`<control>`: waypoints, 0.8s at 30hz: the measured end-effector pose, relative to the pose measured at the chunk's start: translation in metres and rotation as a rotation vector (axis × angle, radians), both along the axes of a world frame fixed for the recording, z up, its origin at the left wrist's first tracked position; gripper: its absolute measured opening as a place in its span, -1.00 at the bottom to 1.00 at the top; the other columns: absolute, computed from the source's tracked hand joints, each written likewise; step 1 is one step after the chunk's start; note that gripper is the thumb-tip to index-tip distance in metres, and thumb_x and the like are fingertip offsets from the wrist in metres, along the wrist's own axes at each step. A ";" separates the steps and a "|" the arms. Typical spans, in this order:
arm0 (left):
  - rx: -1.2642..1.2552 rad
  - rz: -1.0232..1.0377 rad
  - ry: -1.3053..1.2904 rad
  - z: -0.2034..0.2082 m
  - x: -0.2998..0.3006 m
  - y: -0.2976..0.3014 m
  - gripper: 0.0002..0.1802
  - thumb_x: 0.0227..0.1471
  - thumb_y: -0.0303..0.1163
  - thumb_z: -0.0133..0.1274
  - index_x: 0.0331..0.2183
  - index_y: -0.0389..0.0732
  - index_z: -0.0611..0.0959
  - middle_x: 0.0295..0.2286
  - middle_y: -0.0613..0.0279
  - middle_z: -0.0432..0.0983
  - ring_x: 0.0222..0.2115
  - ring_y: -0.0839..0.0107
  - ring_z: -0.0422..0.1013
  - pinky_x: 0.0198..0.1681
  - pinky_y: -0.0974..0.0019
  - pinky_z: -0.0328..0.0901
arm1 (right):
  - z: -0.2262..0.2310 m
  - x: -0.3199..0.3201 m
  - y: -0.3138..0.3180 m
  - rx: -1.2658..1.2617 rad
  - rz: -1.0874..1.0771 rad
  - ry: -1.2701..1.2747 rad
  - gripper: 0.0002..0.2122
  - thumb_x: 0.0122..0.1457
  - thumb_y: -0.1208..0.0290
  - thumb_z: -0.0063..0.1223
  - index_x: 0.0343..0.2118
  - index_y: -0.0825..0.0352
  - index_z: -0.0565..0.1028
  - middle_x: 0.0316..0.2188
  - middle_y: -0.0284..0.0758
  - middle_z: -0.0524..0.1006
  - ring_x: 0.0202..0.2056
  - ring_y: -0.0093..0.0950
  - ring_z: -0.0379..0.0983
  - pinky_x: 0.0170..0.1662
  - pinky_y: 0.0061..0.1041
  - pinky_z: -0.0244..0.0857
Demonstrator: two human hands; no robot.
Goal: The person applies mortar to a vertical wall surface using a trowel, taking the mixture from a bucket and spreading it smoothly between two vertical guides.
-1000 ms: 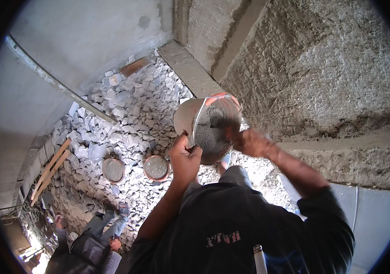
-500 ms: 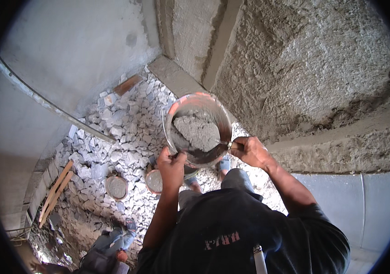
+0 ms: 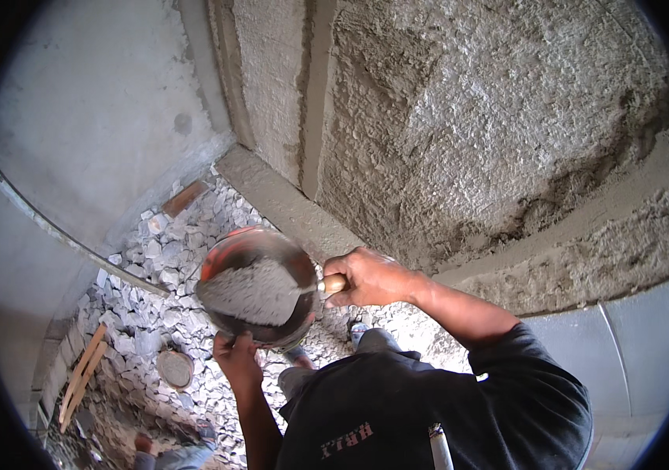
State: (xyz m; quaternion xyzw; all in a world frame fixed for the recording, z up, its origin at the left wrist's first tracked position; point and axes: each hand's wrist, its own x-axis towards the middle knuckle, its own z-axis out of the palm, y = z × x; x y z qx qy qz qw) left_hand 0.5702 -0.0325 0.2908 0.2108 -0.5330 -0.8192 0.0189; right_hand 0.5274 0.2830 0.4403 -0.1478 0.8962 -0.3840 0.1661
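Observation:
My left hand (image 3: 238, 362) is closed on the near rim of an orange-and-grey bucket (image 3: 213, 262), which is held up above the stones. Wrapped round a wooden handle, my right hand (image 3: 374, 280) holds a trowel (image 3: 334, 284) at the bucket's right side. A heap of wet grey mortar (image 3: 252, 291) lies over the bucket's mouth and hides the trowel's blade. Motion blurs the mortar and the rim. Ahead and to the right rises a wall (image 3: 491, 133) with rough, wet-looking mortar on it.
Broken stones (image 3: 139, 313) cover the ground. A round container of grey mix (image 3: 175, 369) stands there, near two wooden strips (image 3: 84, 376). A long thin strip (image 3: 45, 223) leans on the left wall. Another person's leg (image 3: 186, 456) shows at lower left. A ledge (image 3: 272, 192) runs along the wall's foot.
The bucket and both hands have shifted left in view as the whole view turned. The mortar heap has come up with the trowel and spreads across the bucket's mouth, nearer the rim.

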 end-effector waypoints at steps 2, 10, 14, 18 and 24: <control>-0.022 0.002 0.030 0.013 0.014 0.016 -0.84 0.03 -0.65 0.12 -0.38 -0.16 0.54 -0.52 0.44 0.46 -0.63 0.72 0.23 -0.56 0.54 0.14 | -0.016 -0.010 0.032 -0.230 0.151 -0.158 -0.78 0.15 0.33 0.36 -0.40 0.35 0.53 -0.55 -0.35 0.50 -0.48 -0.46 0.49 -0.37 -0.37 0.34; -0.016 0.140 0.037 0.002 0.088 0.059 -0.83 0.03 -0.64 0.13 -0.29 -0.23 0.57 -0.38 0.24 0.58 -0.46 0.49 0.48 -0.36 0.35 0.47 | -0.104 -0.041 0.305 -0.737 -0.513 -0.679 -0.76 0.26 0.57 0.15 -0.02 0.38 0.59 -0.36 -0.27 0.59 -0.58 -0.61 0.37 -0.65 -0.72 0.30; -0.029 0.196 -0.055 -0.010 0.111 0.086 -0.84 0.02 -0.64 0.12 -0.33 -0.21 0.55 -0.44 0.32 0.54 -0.52 0.57 0.39 -0.44 0.41 0.36 | 0.072 -0.011 0.354 -0.261 -0.780 0.057 -0.86 0.33 0.33 0.16 -0.23 0.30 0.60 -0.58 -0.51 0.45 -0.65 -0.70 0.23 -0.62 -0.64 0.16; -0.023 0.092 -0.081 -0.034 0.125 0.093 -0.79 0.04 -0.65 0.12 -0.22 -0.26 0.59 -0.36 0.24 0.58 -0.44 0.40 0.53 -0.34 0.29 0.52 | 0.133 0.014 0.306 0.221 -0.510 0.204 -0.78 0.33 0.26 0.19 -0.42 0.28 0.57 -0.61 -0.47 0.43 -0.64 -0.69 0.21 -0.60 -0.60 0.11; -0.216 -0.017 0.041 -0.028 0.096 0.123 -0.83 0.05 -0.66 0.18 -0.27 -0.31 0.58 -0.36 0.18 0.58 -0.47 0.40 0.54 -0.45 0.29 0.50 | 0.058 0.049 0.164 0.831 -0.056 0.195 -0.84 0.22 0.40 0.14 -0.42 0.39 0.57 -0.47 -0.18 0.64 -0.41 -0.44 0.63 -0.37 -0.29 0.47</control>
